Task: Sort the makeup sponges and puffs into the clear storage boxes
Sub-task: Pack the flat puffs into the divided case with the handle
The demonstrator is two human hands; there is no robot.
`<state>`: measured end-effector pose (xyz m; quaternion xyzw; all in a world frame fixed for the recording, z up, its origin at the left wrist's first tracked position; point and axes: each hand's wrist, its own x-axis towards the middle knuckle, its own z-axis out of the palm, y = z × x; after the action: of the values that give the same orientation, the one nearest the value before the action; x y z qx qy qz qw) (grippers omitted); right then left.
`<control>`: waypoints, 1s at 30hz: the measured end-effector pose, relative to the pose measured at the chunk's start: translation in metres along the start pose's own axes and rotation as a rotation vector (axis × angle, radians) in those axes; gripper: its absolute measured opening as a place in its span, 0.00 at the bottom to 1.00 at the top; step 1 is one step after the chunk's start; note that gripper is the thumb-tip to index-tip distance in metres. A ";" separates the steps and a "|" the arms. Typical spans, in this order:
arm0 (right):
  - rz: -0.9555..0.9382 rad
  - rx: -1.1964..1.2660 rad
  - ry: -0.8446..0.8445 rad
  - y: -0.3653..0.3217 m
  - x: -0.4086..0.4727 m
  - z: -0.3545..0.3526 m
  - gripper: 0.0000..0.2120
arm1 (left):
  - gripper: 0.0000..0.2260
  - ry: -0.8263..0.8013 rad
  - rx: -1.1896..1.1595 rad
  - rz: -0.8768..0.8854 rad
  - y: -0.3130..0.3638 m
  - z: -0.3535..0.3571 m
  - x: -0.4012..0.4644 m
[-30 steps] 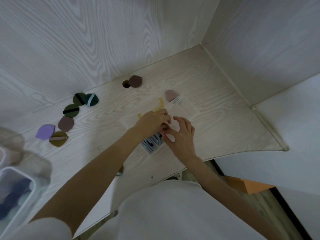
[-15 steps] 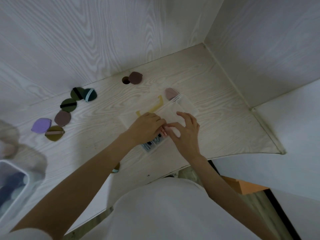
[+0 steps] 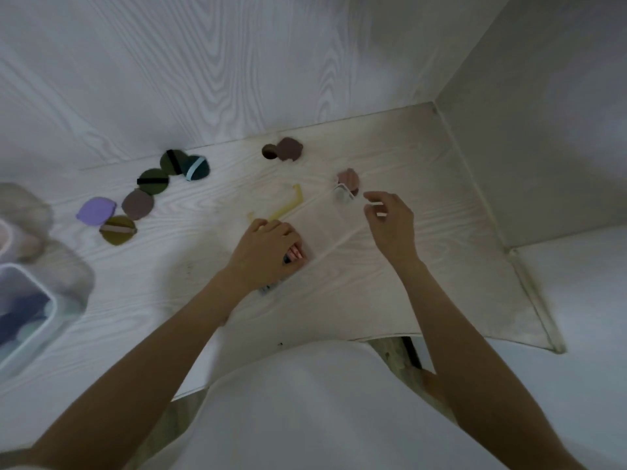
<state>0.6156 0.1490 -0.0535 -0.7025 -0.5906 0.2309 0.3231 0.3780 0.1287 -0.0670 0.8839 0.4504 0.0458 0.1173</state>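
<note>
- Surface (image 3: 390, 293): pale whitewashed wood grain.
- Near its left edge: lilac puff (image 3: 96, 211), mauve puff (image 3: 137, 204), olive puff (image 3: 118, 230) with a pink strap.
- Toward the back edge: two dark green puffs (image 3: 153, 181) with black straps, teal puff (image 3: 196, 167) with a light blue strap.
- Further right along the back: brown-mauve puff (image 3: 289, 149), dusty pink puff (image 3: 348, 178).
- Mid-surface: yellow strip (image 3: 288, 206).
- Left edge: clear box (image 3: 40, 320) holding dark blue.

Pale wood-grain desk top (image 3: 390, 293) set into a corner, with a small round cable hole (image 3: 269, 151) near the back. Back panel (image 3: 210, 69) and right side panel (image 3: 543, 106) in the same whitish grain, meeting at a vertical corner seam. Strip of speckled floor (image 3: 395, 356) visible below the desk's front edge. Dim, even, cool lighting throughout.
</note>
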 end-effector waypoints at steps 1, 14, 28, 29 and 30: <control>-0.013 0.002 -0.001 0.002 0.009 0.004 0.10 | 0.23 0.010 0.010 -0.060 -0.003 0.000 -0.006; -0.053 -0.361 -0.254 0.030 0.093 0.051 0.14 | 0.28 0.043 -0.015 -0.231 0.003 0.000 -0.026; -0.096 0.123 -0.128 -0.062 -0.068 0.034 0.08 | 0.19 0.060 -0.023 -0.102 -0.005 0.005 -0.027; -0.156 0.065 -0.106 -0.064 -0.072 0.039 0.06 | 0.18 0.073 -0.043 -0.090 -0.006 0.005 -0.027; -0.217 0.006 -0.075 -0.066 -0.074 0.044 0.05 | 0.18 0.077 -0.064 -0.081 -0.006 0.005 -0.027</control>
<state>0.5247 0.0904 -0.0400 -0.6243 -0.6741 0.2227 0.3260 0.3582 0.1097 -0.0727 0.8583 0.4884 0.0896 0.1298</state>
